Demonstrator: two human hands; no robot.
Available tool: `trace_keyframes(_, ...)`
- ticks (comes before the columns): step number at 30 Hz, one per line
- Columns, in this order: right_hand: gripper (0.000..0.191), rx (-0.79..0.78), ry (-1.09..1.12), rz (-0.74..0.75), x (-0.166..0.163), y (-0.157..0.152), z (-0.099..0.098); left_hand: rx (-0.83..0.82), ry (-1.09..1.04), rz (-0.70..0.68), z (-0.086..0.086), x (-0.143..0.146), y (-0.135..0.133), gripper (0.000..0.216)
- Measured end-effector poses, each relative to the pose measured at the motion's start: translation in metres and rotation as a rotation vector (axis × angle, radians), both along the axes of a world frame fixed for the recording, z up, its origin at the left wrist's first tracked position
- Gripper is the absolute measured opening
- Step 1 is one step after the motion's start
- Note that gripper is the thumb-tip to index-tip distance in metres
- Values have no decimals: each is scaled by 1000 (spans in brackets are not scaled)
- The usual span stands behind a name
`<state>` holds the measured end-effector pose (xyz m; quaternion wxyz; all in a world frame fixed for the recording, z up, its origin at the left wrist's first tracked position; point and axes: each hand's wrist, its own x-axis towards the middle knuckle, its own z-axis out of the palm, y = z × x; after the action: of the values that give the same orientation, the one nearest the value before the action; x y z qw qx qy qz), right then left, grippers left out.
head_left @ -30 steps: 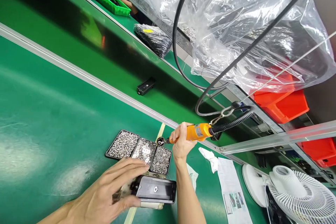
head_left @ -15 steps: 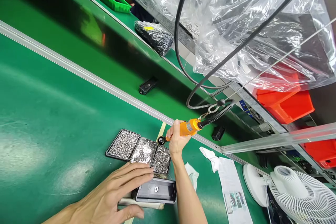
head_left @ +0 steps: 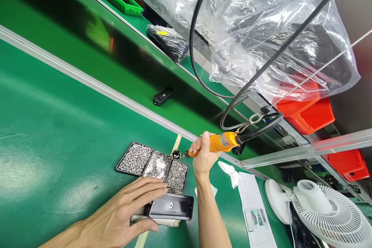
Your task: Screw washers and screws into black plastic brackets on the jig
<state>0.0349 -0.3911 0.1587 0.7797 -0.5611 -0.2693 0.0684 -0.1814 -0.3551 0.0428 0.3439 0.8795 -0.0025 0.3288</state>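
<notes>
An orange electric screwdriver point(head_left: 222, 142) is wrapped in the fingers of my right hand point(head_left: 205, 159), its bit pointing left. The tip is close to a small round black piece point(head_left: 176, 154) beside the screw trays. At the bottom, my left hand point(head_left: 130, 209) spans the left end of a black rectangular housing point(head_left: 171, 212), fingers along the far side and thumb on the near side. A small silver washer-like ring point(head_left: 171, 205) shows inside the housing. The housing rests on a pale block point(head_left: 168, 223), mostly covered.
Just beyond the housing are trays of screws point(head_left: 136, 159), washers point(head_left: 158, 166) and small metal parts point(head_left: 177, 174). A printed sheet point(head_left: 255, 213) and white fan point(head_left: 322, 209) lie right. A metal rail point(head_left: 87, 79) crosses the bench; the screwdriver's cable point(head_left: 279, 52) loops overhead.
My right hand has moved right with the screwdriver, drawing its tip away from the round black piece. My left hand keeps its place at the housing. The view has shifted slightly.
</notes>
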Motion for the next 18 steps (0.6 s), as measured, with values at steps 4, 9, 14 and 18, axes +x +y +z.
trace_keyframes(4, 38, 8, 19, 12, -21, -34, 35, -64, -3, -36, 2, 1, 1, 61)
trace_keyframes(9, 29, 7, 99, 94, -55, -79, 52, -88, 2, -74, 5, 1, 1, 54)
trace_keyframes(14, 25, -19, 89, 143, -75, -93, 36, -110, 11, -103, 7, 1, 2, 54)
trace_keyframes(18, 26, -35, 95, 147, -80, -92, 23, -118, 32, -113, 8, 1, 2, 54)
